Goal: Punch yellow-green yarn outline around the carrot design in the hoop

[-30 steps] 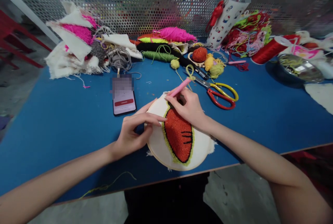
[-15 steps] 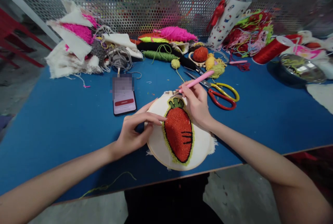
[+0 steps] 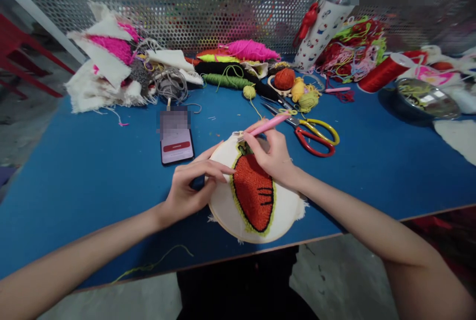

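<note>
An embroidery hoop point(image 3: 222, 211) with white fabric lies by the table's front edge. On it is an orange tufted carrot point(image 3: 253, 181) with black outlines and a yellow-green border. My left hand point(image 3: 191, 184) grips the hoop's left side, index finger stretched over the fabric toward the carrot and some fingers hidden beneath. Pinched in my right hand point(image 3: 275, 156) is a pink punch needle point(image 3: 268, 124), its tip at the fabric by the carrot's top. That hand covers most of the green leaves. Yellow-green yarn leads from a small ball point(image 3: 249, 92) toward the needle.
Scissors point(image 3: 316, 136) with red and yellow handles lie right of the hoop. A phone point(image 3: 177, 144) is on the left. Yarn bundles point(image 3: 253, 50), fabric scraps point(image 3: 107, 72), a tumbler point(image 3: 322, 32), a red thread spool point(image 3: 385, 73) and a metal bowl point(image 3: 427, 99) line the back.
My right hand has moved left and slightly down with the punch needle, now covering more of the carrot's leaves. The left hand keeps its place on the hoop.
</note>
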Tool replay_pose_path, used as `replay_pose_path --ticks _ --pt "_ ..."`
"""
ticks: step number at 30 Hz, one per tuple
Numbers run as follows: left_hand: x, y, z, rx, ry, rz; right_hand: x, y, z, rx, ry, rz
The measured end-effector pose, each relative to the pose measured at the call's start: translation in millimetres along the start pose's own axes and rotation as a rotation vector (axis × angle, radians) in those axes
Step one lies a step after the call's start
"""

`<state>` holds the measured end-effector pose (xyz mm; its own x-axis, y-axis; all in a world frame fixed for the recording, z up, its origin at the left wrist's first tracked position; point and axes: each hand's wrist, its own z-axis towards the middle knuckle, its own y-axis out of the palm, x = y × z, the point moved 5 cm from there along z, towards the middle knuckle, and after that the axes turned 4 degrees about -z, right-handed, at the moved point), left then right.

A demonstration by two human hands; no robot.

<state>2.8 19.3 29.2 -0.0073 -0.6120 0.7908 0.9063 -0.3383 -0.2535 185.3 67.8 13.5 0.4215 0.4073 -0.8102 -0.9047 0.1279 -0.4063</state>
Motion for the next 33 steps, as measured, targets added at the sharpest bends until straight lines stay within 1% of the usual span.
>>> replay_pose_path --ticks 3,6,10,13,16,19,22,24,28,29,31,33 --pt "1 0.5 1 -0.005 0.009 0.000 0 5 0 -0.069 -0.019 -0.061" --pt "0 1.0 1 -0.012 -0.009 0.014 4 7 0 -0.107 0.050 0.020" --pt "-2 1.1 0 -0.021 -0.015 0.013 12 1 0 -0.013 0.183 0.282" --pt "-2 0.9 0 -0.019 -0.022 0.014 18 -2 1 0.082 0.212 0.449" --pt "-2 1.1 1 -0.020 -0.030 0.015 22 -2 1 0.120 0.222 0.526" --pt "-2 1.2 0 -0.016 -0.030 0.009 21 -1 1 0.090 0.206 0.464" --pt "-4 0.4 -1 -0.009 -0.020 0.005 15 -1 0 0.047 0.154 0.354" --pt "-3 0.1 -2 -0.011 -0.008 0.014 9 0 0 0.005 0.096 0.268" --pt "-2 0.4 -2 -0.022 0.004 0.022 -1 7 0 -0.122 -0.057 0.047" --pt "-2 0.4 -2 -0.019 0.000 0.020 -2 9 0 -0.142 -0.074 0.021" --pt "-3 0.5 -1 -0.018 -0.009 0.017 0 9 0 -0.143 -0.041 0.049" --pt "-3 1.0 -1 -0.028 -0.011 0.016 4 6 -1 -0.107 0.055 0.162"
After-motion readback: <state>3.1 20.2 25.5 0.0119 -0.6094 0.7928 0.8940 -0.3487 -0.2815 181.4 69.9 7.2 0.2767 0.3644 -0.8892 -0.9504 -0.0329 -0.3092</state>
